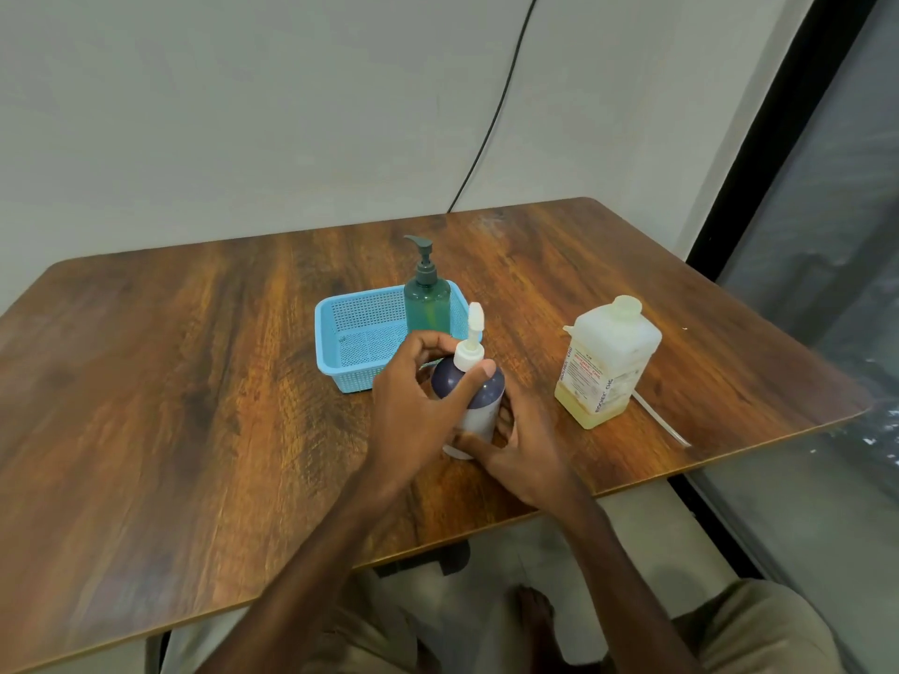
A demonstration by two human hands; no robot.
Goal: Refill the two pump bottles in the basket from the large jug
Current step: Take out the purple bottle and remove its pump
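The step in hand looks like opening the first bottle: the dark pump bottle [479, 396] stands on the wooden table [194, 381] at frame centre, just in front of the blue basket [340, 342]. The left hand [413, 406] curls fingers and thumb round its white pump [471, 350] at the collar, and the right hand [528, 454] clasps the lower body to steady it. The next move likely calls for twisting the collar loose while the base is held firm. The green pump bottle [427, 304] waits in the basket. The large jug [605, 362], capped, stands untouched right of centre.
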